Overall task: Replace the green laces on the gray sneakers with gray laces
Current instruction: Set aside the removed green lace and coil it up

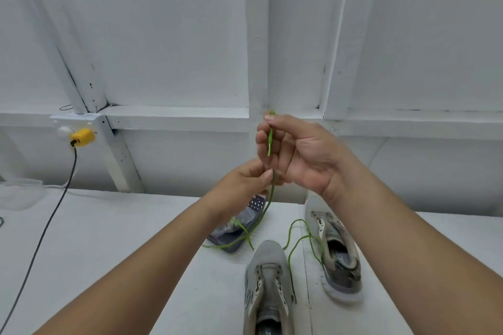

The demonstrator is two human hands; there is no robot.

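Two gray sneakers stand on the white table, one near the front (268, 283) and one to the right (336, 247), both with empty eyelets. A green lace (268, 204) hangs from my raised hands down to the table. My right hand (296, 149) pinches its tip end between thumb and fingers, the aglet hanging across the palm. Just below, my left hand (245, 185) pinches the same lace lower down. A second green lace (295, 242) lies looped between the sneakers.
A clear plastic bag (239, 226) with dark contents lies behind the front sneaker, under the green lace. A black cable (46, 226) runs across the table's left side up to a yellow plug (81, 137) on the white wall. Crumpled clear plastic (19, 193) sits far left.
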